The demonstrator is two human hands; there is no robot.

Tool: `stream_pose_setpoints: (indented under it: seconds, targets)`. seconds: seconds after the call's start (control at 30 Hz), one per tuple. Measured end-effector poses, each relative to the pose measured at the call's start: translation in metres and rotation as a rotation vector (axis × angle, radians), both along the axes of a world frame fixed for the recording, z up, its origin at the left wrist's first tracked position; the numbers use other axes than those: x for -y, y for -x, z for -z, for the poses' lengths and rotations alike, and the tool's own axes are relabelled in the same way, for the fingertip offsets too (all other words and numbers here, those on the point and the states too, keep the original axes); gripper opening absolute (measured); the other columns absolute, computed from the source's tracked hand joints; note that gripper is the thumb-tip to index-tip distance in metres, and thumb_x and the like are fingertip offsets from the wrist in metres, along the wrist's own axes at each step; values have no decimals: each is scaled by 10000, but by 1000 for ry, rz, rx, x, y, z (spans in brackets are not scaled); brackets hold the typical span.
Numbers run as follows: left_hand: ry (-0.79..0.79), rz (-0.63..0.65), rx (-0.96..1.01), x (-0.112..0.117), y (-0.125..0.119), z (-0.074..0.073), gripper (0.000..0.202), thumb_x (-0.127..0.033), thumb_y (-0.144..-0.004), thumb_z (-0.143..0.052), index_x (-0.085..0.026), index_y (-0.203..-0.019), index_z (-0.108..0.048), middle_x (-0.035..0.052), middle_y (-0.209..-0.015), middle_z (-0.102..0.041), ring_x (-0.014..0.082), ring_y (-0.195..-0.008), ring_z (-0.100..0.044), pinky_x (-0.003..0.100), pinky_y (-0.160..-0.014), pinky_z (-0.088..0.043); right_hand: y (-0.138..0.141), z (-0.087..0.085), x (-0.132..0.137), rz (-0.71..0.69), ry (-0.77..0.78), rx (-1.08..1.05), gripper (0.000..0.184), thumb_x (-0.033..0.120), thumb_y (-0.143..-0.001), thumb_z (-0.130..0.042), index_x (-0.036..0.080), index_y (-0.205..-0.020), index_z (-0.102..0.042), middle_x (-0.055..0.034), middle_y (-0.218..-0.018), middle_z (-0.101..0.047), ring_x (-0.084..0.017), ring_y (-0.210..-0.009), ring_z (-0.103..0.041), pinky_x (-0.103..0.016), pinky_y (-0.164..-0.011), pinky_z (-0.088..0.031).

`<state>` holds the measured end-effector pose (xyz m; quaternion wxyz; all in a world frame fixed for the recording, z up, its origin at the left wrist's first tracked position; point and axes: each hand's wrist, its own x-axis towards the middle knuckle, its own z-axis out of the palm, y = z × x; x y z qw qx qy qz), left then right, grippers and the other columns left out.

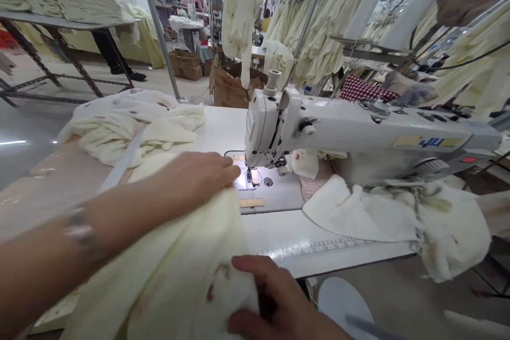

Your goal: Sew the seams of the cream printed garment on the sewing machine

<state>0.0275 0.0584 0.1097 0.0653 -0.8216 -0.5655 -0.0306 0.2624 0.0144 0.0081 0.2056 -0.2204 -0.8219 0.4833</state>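
A long cream fabric piece (191,260) with small brown printed marks runs from the sewing table down toward me. My left hand (203,172) is closed over its upper edge, just left of the needle area, with a band round the wrist. Lower down, my right hand (274,297) grips the right edge of the same cloth, thumb and forefinger on its face and the other fingers hidden. The white sewing machine (326,122) stands to the right, its lit presser foot (250,176) beside my left fingertips. No cloth shows beneath the foot.
Bunched printed cloth (119,122) lies at the table's left. More white cloth pieces (370,212) sit under the machine arm and hang over the front edge. Thread cones (404,21) stand above right. Behind are a cardboard box (233,87), hanging garments and a loaded table (59,20).
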Motion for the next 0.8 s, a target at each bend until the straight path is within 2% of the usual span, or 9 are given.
stream_pose_setpoints:
  seconds: [0.1,0.2,0.27,0.33,0.4,0.47,0.57,0.67,0.8]
  targets:
    - [88,30,-18,-37,-15,37,277,-170,-885,-347,-166,-778,-603,-15,-757,-555,151,-760,-559,281,-716,-442,-31,-20,-29,12,-310,148,378,205,-847,-557,306,-1203,-479,-19,-904,-627,-159,-751,-611,-242,-605,-477]
    - [68,-30,34,-45,-23,66,154,-136,-857,-440,-165,-774,-566,30,-816,-573,182,-807,-547,354,-769,-427,-36,-31,-58,24,-567,293,265,198,-892,-461,225,-1134,-566,-49,-817,-577,-160,-675,-544,-256,-562,-411]
    - [52,-78,66,-43,-23,72,132,-137,-855,-450,-172,-783,-555,38,-846,-568,195,-835,-537,410,-834,-401,-24,-31,-74,15,-721,332,276,169,-892,-427,204,-1109,-593,-40,-743,-554,-157,-628,-493,-259,-538,-351]
    - [15,-153,83,-39,-23,69,98,-149,-847,-469,-175,-817,-560,54,-889,-569,227,-890,-524,489,-901,-351,-6,-30,-89,-56,-845,391,294,141,-861,-439,190,-1092,-613,-44,-727,-568,-164,-622,-477,-271,-531,-307]
    - [-60,-273,91,-32,-30,65,84,-149,-829,-497,-154,-874,-567,100,-949,-565,279,-952,-499,534,-908,-329,9,-31,-103,-146,-881,448,278,144,-832,-467,187,-1051,-634,-46,-753,-599,-164,-634,-488,-276,-531,-292]
    - [-118,-324,126,-20,-42,67,99,-132,-819,-506,-137,-888,-576,127,-968,-569,296,-950,-496,492,-855,-381,18,-34,-117,-236,-857,469,245,167,-817,-495,214,-998,-653,-23,-768,-618,-153,-648,-511,-270,-534,-295]
    - [-161,-236,187,5,-63,83,182,-103,-838,-466,-132,-968,-591,131,-1039,-591,280,-984,-517,434,-845,-425,24,-37,-136,-258,-855,474,228,165,-826,-486,229,-950,-666,-7,-754,-622,-145,-670,-539,-265,-547,-302]
    - [-200,-201,200,24,-72,100,296,-127,-866,-445,-113,-1148,-534,138,-1189,-566,291,-1124,-480,476,-967,-361,32,-33,-149,-216,-885,487,233,212,-892,-434,207,-973,-653,-23,-793,-638,-146,-706,-553,-269,-582,-319]
    - [-199,-213,215,30,-69,104,293,-171,-884,-441,-100,-1153,-533,127,-1206,-591,280,-1121,-512,486,-977,-342,36,-24,-165,-154,-919,535,231,263,-888,-446,193,-829,-658,-22,-761,-655,-135,-665,-556,-257,-560,-305]
